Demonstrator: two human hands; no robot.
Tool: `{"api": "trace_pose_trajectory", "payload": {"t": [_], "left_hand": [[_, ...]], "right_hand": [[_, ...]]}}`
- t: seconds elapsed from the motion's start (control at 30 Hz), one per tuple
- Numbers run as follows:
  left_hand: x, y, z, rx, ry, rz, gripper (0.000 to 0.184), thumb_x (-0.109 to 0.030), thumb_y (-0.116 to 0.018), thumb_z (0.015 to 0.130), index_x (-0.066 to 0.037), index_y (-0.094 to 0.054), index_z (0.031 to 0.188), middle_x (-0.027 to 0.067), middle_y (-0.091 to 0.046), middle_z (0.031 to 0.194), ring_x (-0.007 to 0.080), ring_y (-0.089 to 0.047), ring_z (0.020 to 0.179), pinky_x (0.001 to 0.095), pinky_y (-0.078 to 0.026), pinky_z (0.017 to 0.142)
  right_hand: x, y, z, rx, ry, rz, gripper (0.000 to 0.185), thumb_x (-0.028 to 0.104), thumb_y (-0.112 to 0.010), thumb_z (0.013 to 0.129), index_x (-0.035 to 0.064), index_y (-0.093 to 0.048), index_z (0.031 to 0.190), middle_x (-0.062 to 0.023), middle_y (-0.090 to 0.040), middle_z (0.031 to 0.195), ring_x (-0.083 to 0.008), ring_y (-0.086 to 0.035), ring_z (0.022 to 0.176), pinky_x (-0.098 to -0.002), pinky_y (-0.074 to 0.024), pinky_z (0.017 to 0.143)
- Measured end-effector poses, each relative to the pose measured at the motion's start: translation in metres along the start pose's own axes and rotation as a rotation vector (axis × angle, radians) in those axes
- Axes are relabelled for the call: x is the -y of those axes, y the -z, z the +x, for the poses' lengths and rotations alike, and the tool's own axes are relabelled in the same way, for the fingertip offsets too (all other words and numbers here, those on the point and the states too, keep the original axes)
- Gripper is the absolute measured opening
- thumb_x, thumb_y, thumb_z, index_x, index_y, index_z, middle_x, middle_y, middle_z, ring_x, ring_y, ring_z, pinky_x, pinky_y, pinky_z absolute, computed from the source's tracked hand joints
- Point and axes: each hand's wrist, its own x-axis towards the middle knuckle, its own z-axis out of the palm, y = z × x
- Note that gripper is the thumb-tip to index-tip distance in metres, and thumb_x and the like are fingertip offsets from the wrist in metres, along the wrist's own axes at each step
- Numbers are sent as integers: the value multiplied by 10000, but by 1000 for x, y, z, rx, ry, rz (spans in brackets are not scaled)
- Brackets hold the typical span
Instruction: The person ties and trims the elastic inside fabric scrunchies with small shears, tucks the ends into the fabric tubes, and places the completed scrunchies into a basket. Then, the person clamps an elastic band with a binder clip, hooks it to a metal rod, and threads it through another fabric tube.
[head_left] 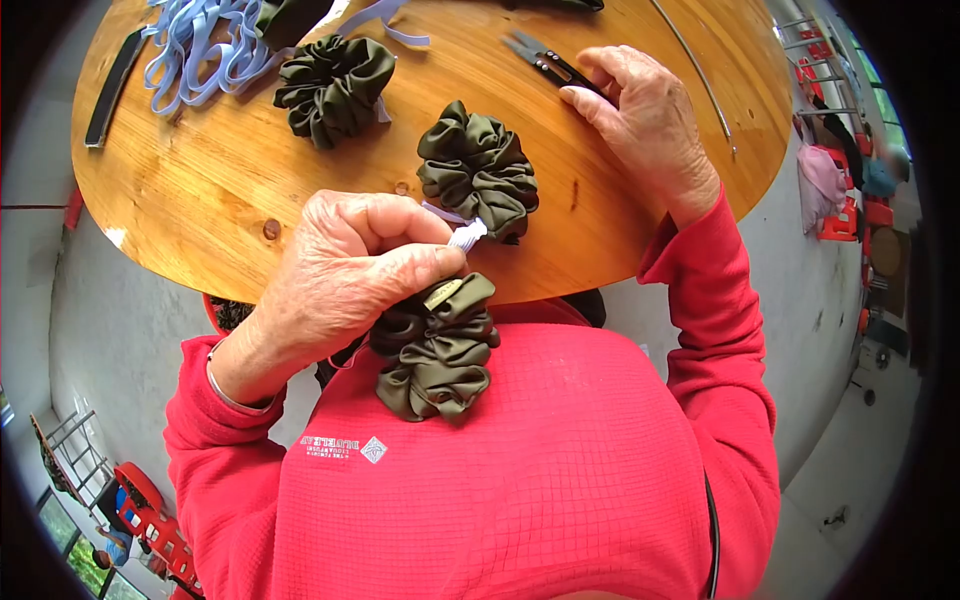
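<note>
My left hand (360,260) is closed, with thumb and forefinger pinching a short end of white elastic (467,236). Just below the pinch hangs a dark green satin scrunchie (440,360) with a small yellowish label, against the red top. Beyond the fingertips, a second green scrunchie (478,165) lies on the table, a bit of pale elastic showing at its lower side. My right hand (640,115) rests at the table's far right, its thumb and fingers closed around the handle of black thread snips (550,66). The blades point up and left, apart from the scrunchies.
Another green scrunchie (335,90) lies on the wooden table (200,200), near a tangle of pale blue elastic (205,55). A black strip (115,88) sits by the left edge. A thin metal rod (700,80) lies at the right. Red stools and another person appear farther off.
</note>
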Motion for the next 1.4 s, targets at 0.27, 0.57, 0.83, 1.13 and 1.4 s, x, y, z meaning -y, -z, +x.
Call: {"api": "trace_pose_trajectory", "payload": {"t": [0.27,0.57,0.83,1.13,1.4], "left_hand": [[-2,-2,-2,11,54,-23,65,-42,-663,790,18,-654,814,27,-640,742,51,-570,668,183,-461,611],[2,-8,-3,10,89,-158,76,-38,-668,785,26,-661,826,24,-641,730,51,-574,642,183,-466,592],[6,-15,-5,-45,57,-31,86,-48,-680,780,24,-668,824,26,-642,706,52,-571,613,180,-461,564],[10,-20,-8,-74,16,-1,92,-60,-685,782,18,-678,830,21,-646,699,49,-566,603,178,-452,554],[12,-19,-7,-56,-8,-5,89,-54,-673,787,24,-682,830,16,-643,701,40,-546,610,181,-448,556]], "right_hand": [[9,18,-4,150,-119,30,126,71,-574,740,-18,-486,752,-140,-506,648,-279,-516,600,-331,-422,568],[66,70,-78,325,-663,957,176,-63,-437,820,-60,-464,994,-103,-629,797,-103,-599,626,-219,-470,601],[80,64,-94,537,-416,931,190,-75,-433,770,-27,-500,940,-82,-600,704,-161,-599,641,-268,-479,621],[81,47,-86,502,-203,851,234,-66,-454,747,-9,-481,972,-134,-562,681,-278,-562,574,-338,-449,550],[92,38,-76,474,-202,891,193,-22,-479,778,-6,-491,970,-178,-539,675,-322,-547,578,-359,-431,538]]}}
